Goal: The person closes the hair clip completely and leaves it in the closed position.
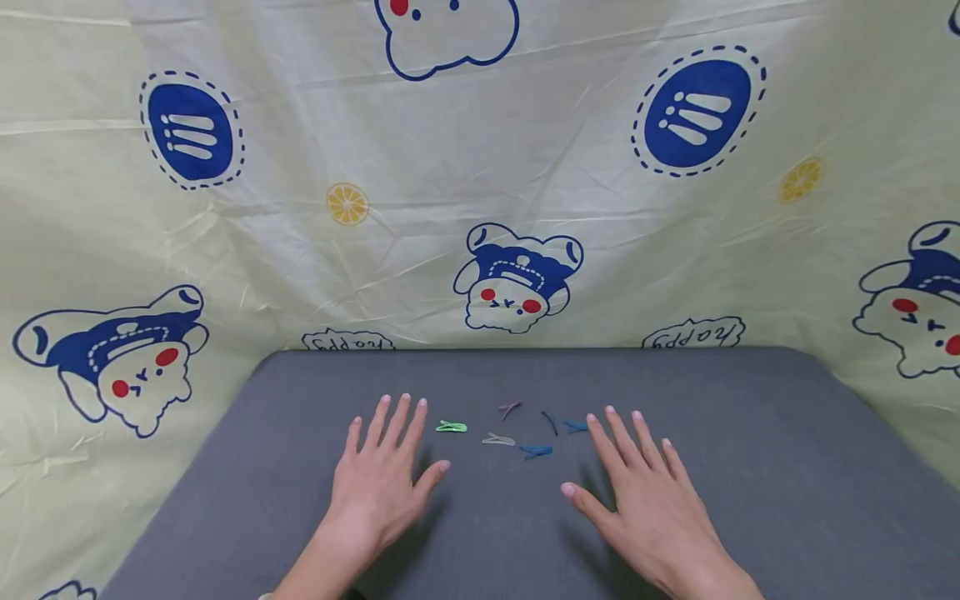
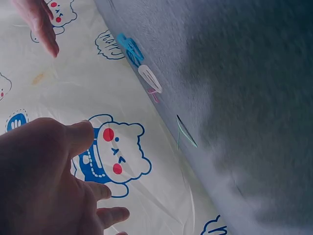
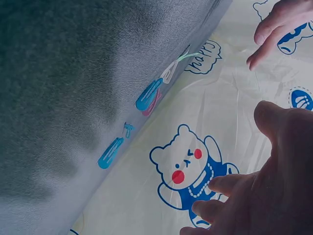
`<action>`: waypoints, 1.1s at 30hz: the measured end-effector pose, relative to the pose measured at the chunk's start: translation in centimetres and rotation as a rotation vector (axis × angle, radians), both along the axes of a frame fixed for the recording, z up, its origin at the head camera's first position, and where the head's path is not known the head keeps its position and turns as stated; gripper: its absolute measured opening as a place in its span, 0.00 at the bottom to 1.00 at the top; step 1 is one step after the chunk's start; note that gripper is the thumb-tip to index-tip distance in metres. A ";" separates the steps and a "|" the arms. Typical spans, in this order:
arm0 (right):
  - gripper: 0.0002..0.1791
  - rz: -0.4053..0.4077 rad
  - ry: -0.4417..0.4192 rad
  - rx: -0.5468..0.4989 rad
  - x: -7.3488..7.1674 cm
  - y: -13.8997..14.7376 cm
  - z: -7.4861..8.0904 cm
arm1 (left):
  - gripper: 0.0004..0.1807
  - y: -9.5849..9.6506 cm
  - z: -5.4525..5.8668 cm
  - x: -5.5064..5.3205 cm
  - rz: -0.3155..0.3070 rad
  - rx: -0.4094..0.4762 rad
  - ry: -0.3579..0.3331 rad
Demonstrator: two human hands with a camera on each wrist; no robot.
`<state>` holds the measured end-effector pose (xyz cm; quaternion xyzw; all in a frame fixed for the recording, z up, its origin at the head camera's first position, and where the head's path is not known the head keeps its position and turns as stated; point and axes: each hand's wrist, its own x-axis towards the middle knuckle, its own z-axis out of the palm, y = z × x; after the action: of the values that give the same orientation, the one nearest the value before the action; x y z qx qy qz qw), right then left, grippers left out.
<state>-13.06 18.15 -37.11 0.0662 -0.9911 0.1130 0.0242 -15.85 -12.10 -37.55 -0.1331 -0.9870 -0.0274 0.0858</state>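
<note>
Several small snap hair clips lie spread on the grey table between the two hands. My left hand is held over the table with its fingers spread, nearest to the green hair clip. Fingers extended, my right hand hovers on the other side; its index fingertip overlaps the end of a blue hair clip in the head view. Between them are a white hair clip, a pinkish-purple hair clip, a dark blue hair clip and a second blue hair clip. Neither hand holds anything.
The grey table has a straight back edge and rounded far corners. Behind it and at its sides hangs a pale curtain printed with blue bears, ovals and orange slices.
</note>
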 end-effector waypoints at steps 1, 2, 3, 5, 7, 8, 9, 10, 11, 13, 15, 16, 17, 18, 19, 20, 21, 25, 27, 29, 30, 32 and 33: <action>0.58 0.001 -0.001 -0.001 0.0 -0.1 0.1 | 0.42 -0.1 0.1 -0.1 0.000 -0.003 -0.001; 0.59 0.002 -0.003 0.000 -0.1 -0.2 0.1 | 0.42 -0.2 0.1 -0.1 0.000 -0.007 0.000; 0.59 0.004 -0.002 0.000 -0.1 -0.2 0.2 | 0.42 -0.3 0.2 -0.2 -0.002 -0.009 0.002; 0.58 0.010 0.003 0.005 -0.3 -0.4 0.3 | 0.42 -0.4 0.2 -0.4 -0.007 -0.013 0.005; 0.58 0.019 0.014 0.008 -0.5 -0.5 0.3 | 0.42 -0.6 0.2 -0.5 -0.012 -0.010 0.006; 0.57 0.026 0.022 0.008 -0.6 -0.5 0.3 | 0.42 -0.7 0.1 -0.7 -0.013 -0.012 0.006; 0.57 0.033 0.032 0.008 -0.8 -0.5 0.3 | 0.42 -0.8 0.1 -0.8 -0.015 -0.012 0.004; 0.56 0.039 0.041 0.008 -0.9 -0.6 0.3 | 0.42 -0.9 0.0 -0.9 -0.017 -0.012 0.004; 0.55 0.044 0.051 0.008 -1.1 -0.6 0.3 | 0.42 -1.0 -0.1 -1.0 -0.019 -0.012 0.003; 0.54 0.056 0.068 0.007 -1.4 -0.6 0.3 | 0.42 -1.2 -0.2 -1.3 -0.020 -0.011 -0.001; 0.54 0.062 0.079 0.004 -1.7 -0.8 0.3 | 0.42 -1.4 -0.4 -1.6 -0.019 -0.014 -0.002; 0.55 0.063 0.083 0.006 -1.9 -0.9 0.2 | 0.42 -1.5 -0.5 -1.8 -0.018 -0.015 -0.003; 0.55 0.063 0.087 0.005 -2.1 -1.0 0.1 | 0.42 -1.6 -0.5 -1.9 -0.017 -0.015 -0.003; 0.55 0.063 0.092 0.006 -2.4 -1.1 0.1 | 0.42 -1.7 -0.6 -2.1 -0.017 -0.016 -0.004; 0.55 0.063 0.097 0.008 -2.6 -1.2 0.0 | 0.42 -1.8 -0.6 -2.3 -0.019 -0.018 -0.003; 0.55 0.065 0.099 0.011 -2.8 -1.3 -0.1 | 0.42 -1.8 -0.7 -2.4 -0.022 -0.020 -0.002; 0.55 0.069 0.103 0.016 -2.9 -1.3 -0.2 | 0.42 -1.9 -0.7 -2.6 -0.024 -0.020 -0.001; 0.53 0.095 0.118 0.026 -3.6 -1.7 -0.6 | 0.42 -2.3 -0.8 -3.2 -0.038 -0.030 0.004; 0.53 0.110 0.125 0.023 -4.1 -1.9 -0.7 | 0.42 -2.5 -0.8 -3.6 -0.044 -0.036 0.012; 0.52 0.121 0.129 0.015 -4.5 -2.2 -0.9 | 0.42 -2.6 -0.7 -4.0 -0.047 -0.040 0.020; 0.52 0.129 0.133 0.012 -4.8 -2.3 -1.0 | 0.42 -2.7 -0.8 -4.2 -0.048 -0.040 0.020; 0.50 0.140 0.137 0.008 -5.2 -2.6 -1.2 | 0.42 -2.9 -0.8 -4.6 -0.053 -0.037 0.024; 0.49 0.146 0.139 0.005 -5.4 -2.7 -1.3 | 0.42 -3.0 -0.9 -4.8 -0.055 -0.037 0.024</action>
<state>-18.46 15.44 -38.37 0.1460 -0.9798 0.1073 0.0843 -20.66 -15.07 -38.41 -0.1620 -0.9822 -0.0096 0.0944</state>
